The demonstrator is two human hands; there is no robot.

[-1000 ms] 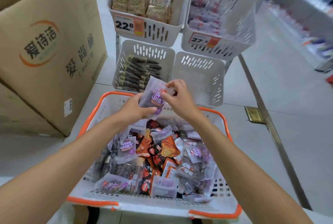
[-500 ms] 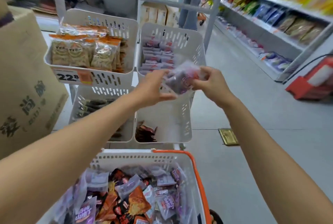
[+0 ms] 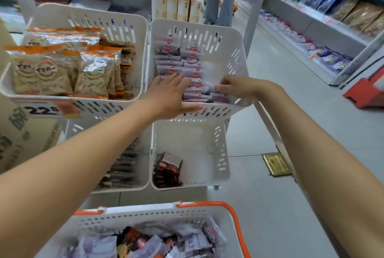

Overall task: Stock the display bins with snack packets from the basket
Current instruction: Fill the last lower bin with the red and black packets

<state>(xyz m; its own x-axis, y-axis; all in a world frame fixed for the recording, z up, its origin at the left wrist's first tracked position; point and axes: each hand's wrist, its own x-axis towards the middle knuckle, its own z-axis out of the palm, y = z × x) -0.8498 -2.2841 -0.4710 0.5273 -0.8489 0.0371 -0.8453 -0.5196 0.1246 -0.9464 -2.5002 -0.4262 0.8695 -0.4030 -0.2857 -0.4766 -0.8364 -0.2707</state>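
Four white bins (image 3: 220, 153) fill the middle of the view, two over two, and a long store shelf (image 3: 332, 12) runs away at two o'clock. Down at six o'clock sits the basket (image 3: 145, 213), orange handle on its right rim, a heap of loose packets (image 3: 145, 243) inside. A cardboard box (image 3: 18, 133) edges in at nine.

Now bin by bin. The upper-left bin (image 3: 126, 27) at ten o'clock is packed with upright orange-topped bags (image 3: 91, 74). The lower-left bin (image 3: 145, 149) at seven holds dark packs (image 3: 124, 166). The lower-right bin (image 3: 199, 143), dead centre, has only a few red-and-dark packs (image 3: 166, 170) in its left corner.

And the upper-right bin (image 3: 234, 50) at twelve: both arms reach in here! The left hand (image 3: 170, 95) lies flat, fingers straight, palm down on the rows of packets (image 3: 172, 64). The right hand (image 3: 236, 87), at its three o'clock, has its fingertips curled, pinching a pale, blurred packet (image 3: 208, 77) atop those rows. The price tag (image 3: 41, 110) at nine reads 22.8.
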